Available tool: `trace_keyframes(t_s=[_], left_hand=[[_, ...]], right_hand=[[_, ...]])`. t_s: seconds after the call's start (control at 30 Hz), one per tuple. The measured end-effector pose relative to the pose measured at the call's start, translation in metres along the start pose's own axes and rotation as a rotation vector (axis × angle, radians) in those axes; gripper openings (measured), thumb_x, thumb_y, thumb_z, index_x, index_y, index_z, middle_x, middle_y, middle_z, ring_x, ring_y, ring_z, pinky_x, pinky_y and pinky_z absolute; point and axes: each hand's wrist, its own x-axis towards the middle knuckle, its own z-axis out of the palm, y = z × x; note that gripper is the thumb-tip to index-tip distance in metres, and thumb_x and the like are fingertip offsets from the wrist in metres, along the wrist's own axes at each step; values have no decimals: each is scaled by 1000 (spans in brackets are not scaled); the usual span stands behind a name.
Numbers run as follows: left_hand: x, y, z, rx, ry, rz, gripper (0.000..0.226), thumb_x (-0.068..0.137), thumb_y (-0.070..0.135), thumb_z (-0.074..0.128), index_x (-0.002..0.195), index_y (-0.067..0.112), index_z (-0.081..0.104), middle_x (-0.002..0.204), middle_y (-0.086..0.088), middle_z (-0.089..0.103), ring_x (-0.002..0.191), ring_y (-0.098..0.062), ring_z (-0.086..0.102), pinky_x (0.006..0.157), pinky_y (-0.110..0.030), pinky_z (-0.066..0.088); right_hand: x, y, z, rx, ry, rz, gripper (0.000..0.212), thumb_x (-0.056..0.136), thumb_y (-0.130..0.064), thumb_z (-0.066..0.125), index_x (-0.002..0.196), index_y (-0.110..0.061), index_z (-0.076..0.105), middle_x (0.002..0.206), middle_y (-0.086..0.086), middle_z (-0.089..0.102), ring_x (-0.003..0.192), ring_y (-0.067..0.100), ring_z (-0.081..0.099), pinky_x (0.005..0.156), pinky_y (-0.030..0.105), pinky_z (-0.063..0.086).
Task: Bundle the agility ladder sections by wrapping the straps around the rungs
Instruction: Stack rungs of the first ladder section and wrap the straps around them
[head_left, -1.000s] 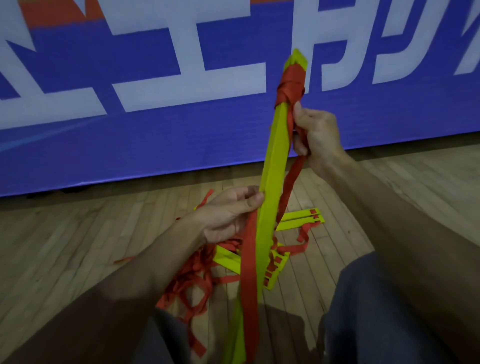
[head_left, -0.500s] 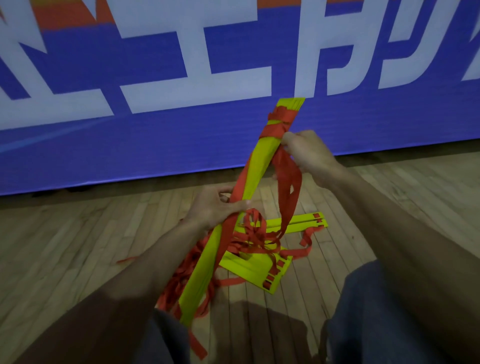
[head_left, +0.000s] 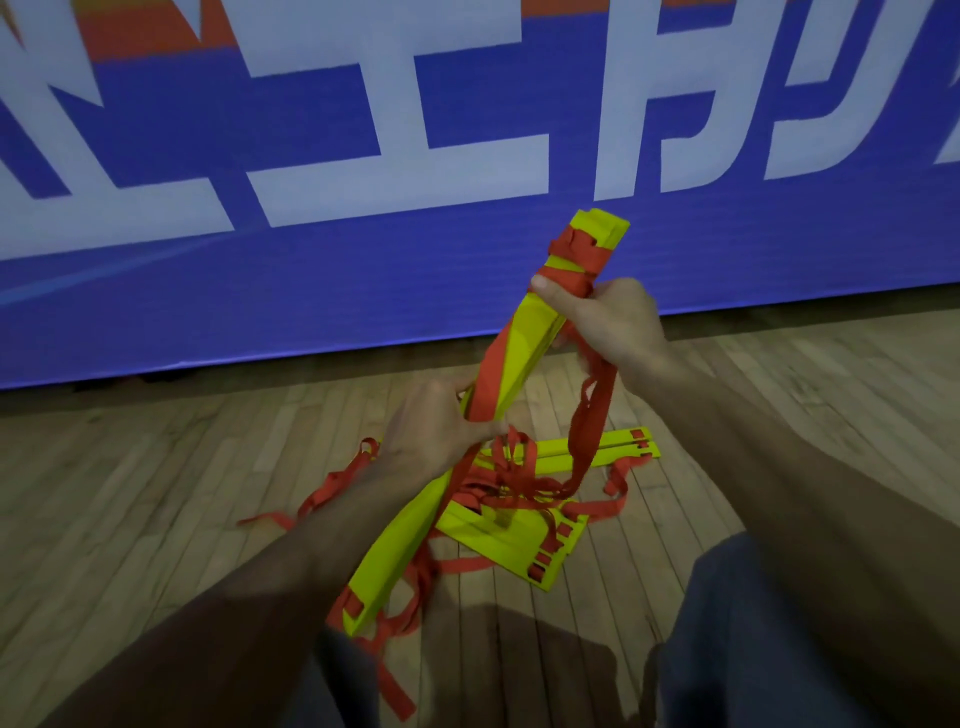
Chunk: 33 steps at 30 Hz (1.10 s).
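A stack of yellow ladder rungs (head_left: 524, 353) slants from low left up to the right in front of me. Red strap (head_left: 574, 260) is wound round its upper end. My left hand (head_left: 436, 431) grips the stack at its middle, with a run of red strap under the fingers. My right hand (head_left: 602, 322) holds the stack just below the wound part, thumb across the front, and a loose loop of strap (head_left: 589, 431) hangs from it. More yellow rungs (head_left: 498, 535) lie on the floor in a tangle of red straps.
Wooden floorboards (head_left: 156, 493) run under everything. A blue banner with big white letters (head_left: 363, 156) stands along the back. My knees in dark trousers (head_left: 753, 623) sit at the bottom right and centre.
The rung stack has tipped from nearly upright to a slant and dropped lower. My right hand has come closer to the wound end, now gripping the stack with its thumb across the front.
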Motion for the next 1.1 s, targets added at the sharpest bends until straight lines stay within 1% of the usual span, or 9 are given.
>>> trace_keyframes(t_s=[0.1, 0.2, 0.3, 0.47, 0.6, 0.7, 0.87, 1.0, 1.1], left_hand=[[-1, 1, 0, 106, -45, -6, 69, 70, 54, 78, 131, 30, 56, 121, 7, 66, 110, -14, 60, 89, -36, 51], [-2, 8, -6, -175, -157, 18, 54, 77, 57, 67, 122, 26, 63, 110, 11, 70, 97, -3, 64, 82, -31, 52], [-7, 15, -9, -581, -224, -143, 29, 97, 42, 48, 105, 23, 69, 80, 17, 68, 71, 2, 59, 64, -18, 45], [-8, 12, -16, -1024, -462, -146, 14, 89, 28, 61, 93, 17, 69, 91, -6, 65, 83, -16, 63, 76, -32, 47], [-9, 15, -15, -1296, -747, -116, 48, 82, 39, 72, 120, 13, 61, 124, -24, 60, 110, -39, 63, 90, -53, 53], [-9, 19, -19, -1318, -882, -98, 51, 81, 40, 71, 123, 13, 65, 115, -16, 69, 100, -31, 69, 80, -41, 58], [-8, 15, -21, -1167, -759, -119, 52, 74, 40, 79, 115, 9, 70, 96, -12, 73, 80, -22, 72, 68, -35, 60], [-12, 20, -21, -952, -429, -223, 27, 76, 24, 74, 99, 8, 71, 60, 1, 65, 54, -10, 63, 49, -22, 51], [-11, 22, -17, -854, -227, -250, 27, 63, 29, 77, 88, 20, 79, 66, 2, 69, 55, -7, 61, 55, -22, 47]], right_hand=[[-4, 0, 3, 37, -37, -26, 45, 85, -47, 70, 87, -2, 70, 76, 15, 72, 51, 27, 69, 49, 34, 58], [-2, -7, 0, 131, -46, -81, 31, 89, -38, 68, 90, -6, 69, 77, 14, 73, 50, 29, 69, 48, 38, 57], [0, -13, -9, 177, -31, -149, 26, 90, -36, 67, 83, -11, 68, 64, 9, 69, 41, 26, 61, 40, 30, 49], [0, -17, -20, 382, -153, -215, 28, 95, -32, 60, 76, -11, 62, 53, 5, 59, 39, 26, 47, 32, 22, 33], [-6, -24, -25, 529, -223, -231, 33, 100, -29, 50, 73, -11, 55, 49, 3, 54, 28, 13, 38, 32, 20, 30], [-5, -24, -26, 572, -271, -213, 34, 101, -33, 48, 75, -10, 53, 53, 6, 54, 29, 14, 38, 34, 21, 31], [-1, -20, -24, 487, -337, -226, 37, 101, -34, 46, 77, -8, 57, 59, 10, 57, 31, 18, 40, 36, 22, 34], [1, -18, -27, 339, -317, -135, 43, 101, -39, 47, 79, -7, 64, 62, 11, 64, 32, 18, 47, 37, 21, 40], [4, -15, -24, 185, -201, -25, 51, 102, -38, 44, 71, -2, 61, 51, 12, 63, 33, 21, 54, 40, 24, 45]])
